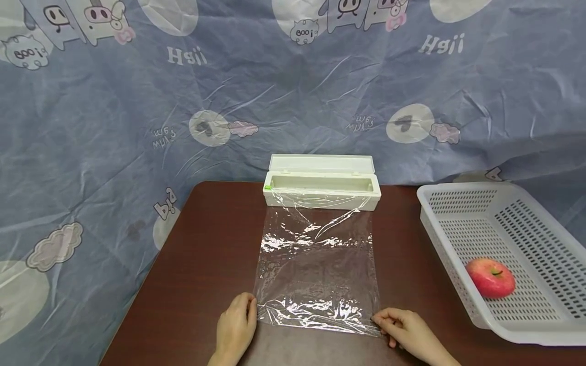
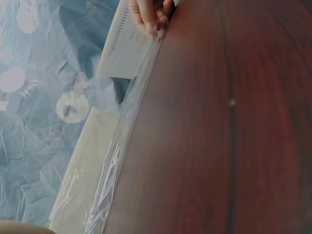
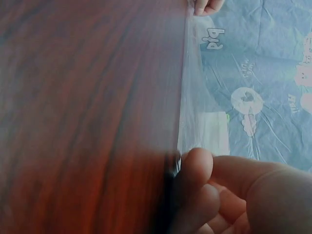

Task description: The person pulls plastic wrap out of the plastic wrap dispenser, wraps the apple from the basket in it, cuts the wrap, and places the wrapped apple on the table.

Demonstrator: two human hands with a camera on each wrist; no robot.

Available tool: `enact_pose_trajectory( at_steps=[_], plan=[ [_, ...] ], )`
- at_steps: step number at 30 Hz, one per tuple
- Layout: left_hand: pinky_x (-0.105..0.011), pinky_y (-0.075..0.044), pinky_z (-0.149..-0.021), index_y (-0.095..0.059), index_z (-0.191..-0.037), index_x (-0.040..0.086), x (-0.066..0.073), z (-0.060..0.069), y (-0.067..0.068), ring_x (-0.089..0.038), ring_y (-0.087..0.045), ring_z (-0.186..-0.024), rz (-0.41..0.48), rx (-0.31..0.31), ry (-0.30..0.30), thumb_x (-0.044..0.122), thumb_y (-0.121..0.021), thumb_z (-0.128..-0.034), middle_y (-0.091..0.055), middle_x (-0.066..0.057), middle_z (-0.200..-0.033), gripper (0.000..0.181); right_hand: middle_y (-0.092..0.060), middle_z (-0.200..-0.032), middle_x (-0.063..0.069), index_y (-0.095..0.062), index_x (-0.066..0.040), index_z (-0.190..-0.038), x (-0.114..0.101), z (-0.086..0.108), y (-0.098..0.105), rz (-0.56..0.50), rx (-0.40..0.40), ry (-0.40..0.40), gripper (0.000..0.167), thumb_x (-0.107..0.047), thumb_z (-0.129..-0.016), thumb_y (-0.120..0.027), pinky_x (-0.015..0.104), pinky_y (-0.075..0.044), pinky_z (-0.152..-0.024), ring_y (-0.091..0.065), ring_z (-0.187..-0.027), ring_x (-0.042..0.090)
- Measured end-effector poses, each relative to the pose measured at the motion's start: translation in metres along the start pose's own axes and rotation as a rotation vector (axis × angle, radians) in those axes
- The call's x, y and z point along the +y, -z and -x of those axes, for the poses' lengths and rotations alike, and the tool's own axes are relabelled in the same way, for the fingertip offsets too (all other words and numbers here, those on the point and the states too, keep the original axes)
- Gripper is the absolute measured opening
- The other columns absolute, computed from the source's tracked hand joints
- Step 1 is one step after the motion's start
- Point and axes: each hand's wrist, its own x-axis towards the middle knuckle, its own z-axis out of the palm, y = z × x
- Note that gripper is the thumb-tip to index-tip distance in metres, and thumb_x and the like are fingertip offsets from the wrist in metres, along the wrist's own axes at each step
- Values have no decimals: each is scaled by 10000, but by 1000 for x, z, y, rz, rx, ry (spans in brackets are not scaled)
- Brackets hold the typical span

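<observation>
A sheet of clear plastic wrap (image 1: 320, 269) stretches from the white wrap dispenser box (image 1: 320, 201) toward the near side of the dark table. My left hand (image 1: 236, 325) pinches the sheet's near left corner. At the near right corner, my right hand (image 1: 409, 330) pinches the film between thumb and fingers; the right wrist view shows these fingertips (image 3: 197, 165) close up. The dispenser's lid (image 1: 322, 163) stands raised behind its open trough. In the left wrist view the film (image 2: 114, 161) runs as a narrow band toward the right hand (image 2: 151, 14).
A white plastic basket (image 1: 450, 259) with slotted walls stands at the right, holding a red apple (image 1: 491, 277). The brown table (image 1: 192, 274) extends to the left of the film. Behind it hangs a blue-grey printed cloth (image 1: 293, 91).
</observation>
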Motion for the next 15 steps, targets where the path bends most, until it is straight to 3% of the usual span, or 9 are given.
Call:
enact_pose_trajectory(
  at_steps=[5,9,15],
  plan=[
    [-192,-302,-381,-613,-857,76,-1,-1,0,6,-365,-458,-17,-3,1,99,-694,-813,-481,82,-656,95,-535,-570,-89,-662,-40,-1039,-1,-1,0,4,15,-14,206,-201,-937,-585,214,-388,-412,-503,-441,39],
    [-155,-258,-377,-604,-897,58,-2,-1,1,37,-298,-448,-20,-24,3,98,-713,-806,-414,112,-638,147,-552,-636,-59,-621,-18,-1069,-1,-2,-2,-14,27,-74,248,-214,-917,-616,239,-414,-407,-513,-443,65],
    [-155,-292,-395,-600,-836,93,-5,0,-1,37,-340,-478,11,-5,11,105,-737,-793,-448,115,-657,144,-560,-634,-29,-570,-33,-975,-3,-2,-4,-43,74,-168,217,-210,-887,-658,266,-444,-396,-508,-433,84]
  ],
)
